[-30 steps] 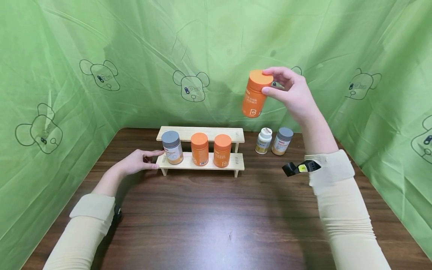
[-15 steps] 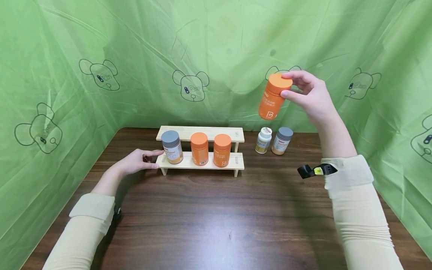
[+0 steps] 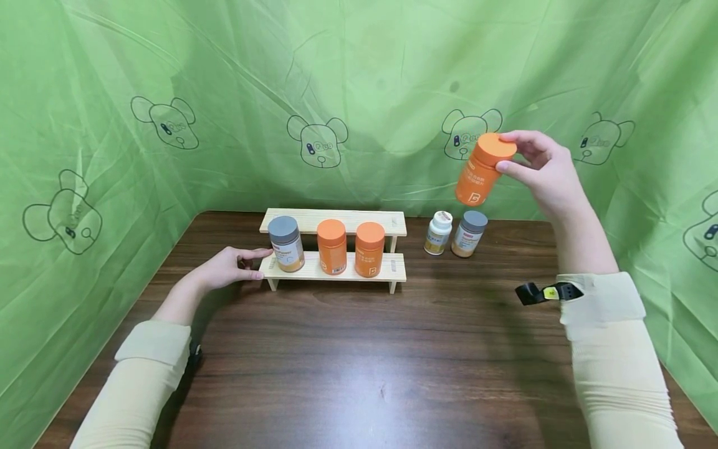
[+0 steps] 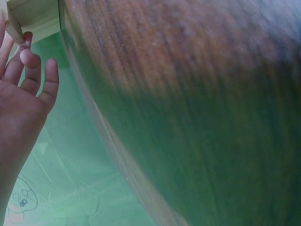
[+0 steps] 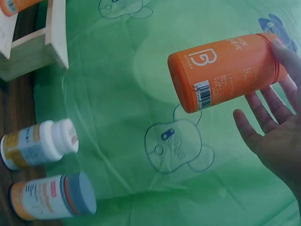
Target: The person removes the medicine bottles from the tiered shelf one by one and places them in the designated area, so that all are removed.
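My right hand (image 3: 552,168) holds an orange pill bottle (image 3: 478,174) by its lid, thumb in front and fingers behind. The bottle is up in the air before the green cloth, tilted, and its barcode shows in the right wrist view. At the left end of a two-step wooden rack (image 3: 398,267), my left hand (image 3: 224,269) pinches the lower board between thumb and forefinger. On that board stand a grey-lidded bottle (image 3: 287,246) and two orange bottles, one in the middle (image 3: 332,249) and one to its right (image 3: 369,252).
Right of the rack, a small white bottle (image 3: 438,234) and another grey-lidded bottle (image 3: 469,236) stand side by side on the dark wooden table (image 3: 314,362). Green cloth (image 3: 381,75) with bear drawings rises behind the table and along both sides.
My right hand has carried the orange bottle to the right and slightly down, past the two bottles on the table. My left hand and the rack have stayed put.
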{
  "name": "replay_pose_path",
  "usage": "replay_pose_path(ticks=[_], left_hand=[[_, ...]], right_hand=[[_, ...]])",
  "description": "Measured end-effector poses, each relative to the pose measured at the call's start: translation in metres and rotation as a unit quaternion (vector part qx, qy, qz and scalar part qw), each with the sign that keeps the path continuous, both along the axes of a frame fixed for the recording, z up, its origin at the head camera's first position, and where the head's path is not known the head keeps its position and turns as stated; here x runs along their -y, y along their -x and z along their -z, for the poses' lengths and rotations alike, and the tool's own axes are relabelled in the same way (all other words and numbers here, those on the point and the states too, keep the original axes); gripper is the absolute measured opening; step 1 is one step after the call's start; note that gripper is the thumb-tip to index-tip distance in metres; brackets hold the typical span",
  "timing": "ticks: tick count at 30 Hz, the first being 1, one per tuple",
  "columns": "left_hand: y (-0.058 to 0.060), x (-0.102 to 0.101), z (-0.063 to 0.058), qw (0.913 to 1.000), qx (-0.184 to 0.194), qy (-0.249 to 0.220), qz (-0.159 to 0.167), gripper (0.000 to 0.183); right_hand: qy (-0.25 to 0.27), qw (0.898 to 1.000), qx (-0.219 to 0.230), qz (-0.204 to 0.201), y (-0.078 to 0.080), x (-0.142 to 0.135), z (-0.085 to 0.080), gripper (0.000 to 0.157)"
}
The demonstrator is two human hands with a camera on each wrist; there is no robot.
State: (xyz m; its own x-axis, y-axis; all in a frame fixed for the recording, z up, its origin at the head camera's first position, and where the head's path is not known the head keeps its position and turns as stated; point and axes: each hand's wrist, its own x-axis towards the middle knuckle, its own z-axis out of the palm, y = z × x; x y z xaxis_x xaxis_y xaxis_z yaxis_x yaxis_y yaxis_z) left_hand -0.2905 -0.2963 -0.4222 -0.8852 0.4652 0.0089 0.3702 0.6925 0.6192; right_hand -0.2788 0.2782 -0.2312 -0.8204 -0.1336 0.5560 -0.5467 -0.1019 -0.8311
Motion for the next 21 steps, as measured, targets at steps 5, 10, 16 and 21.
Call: replay_pose_path(ticks=[5,10,16,21], left_hand=[[0.000,0.000,0.001,1.0000,-0.002,0.000,0.003,0.061],[-0.001,0.000,0.000,0.9999,-0.004,0.009,-0.005,0.062],[-0.002,0.000,-0.003,0.9998,0.007,0.013,-0.010,0.063],[-0.001,0.000,-0.002,0.9999,0.010,0.007,-0.009,0.062]], right_hand=[[0.012,1.000,0.003,0.005,0.000,-0.014,0.012,0.041],[0.003,1.000,0.010,0.026,0.000,-0.026,0.021,0.042],[0.027,0.999,0.011,0.031,-0.002,-0.040,0.031,0.042],[0.048,0.998,0.023,0.044,-0.003,-0.052,0.039,0.043]])
